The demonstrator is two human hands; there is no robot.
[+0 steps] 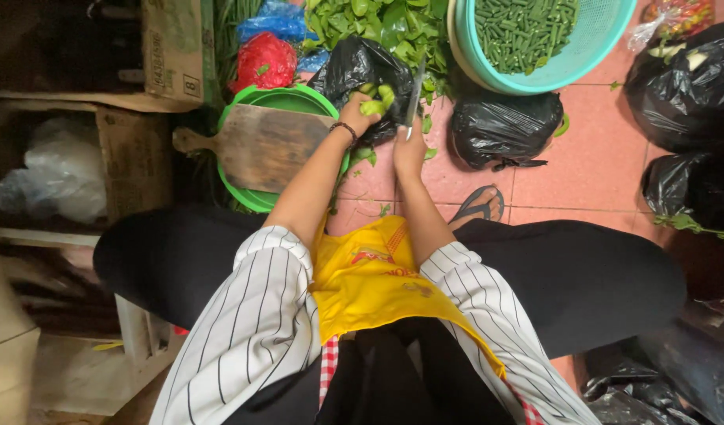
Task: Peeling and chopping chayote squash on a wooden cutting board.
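Head view: yellow apron [373, 275] nearest, over black-clad knees. Beyond, left hand [360, 118] closed around light green pods [376, 101], held above a black bag [362, 67]. Right hand [409, 149] wrapped around a knife [414, 98], blade pointing up and away, tip apparently among the leaves [377, 24], though hard to tell. Wooden board [259, 145] lying on a green basin [287, 101] just left. Best done with blade angled off the fingers, pods gripped firm, cuts short.

cutting board [259, 145] on basin [287, 102], left of bags [503, 126]
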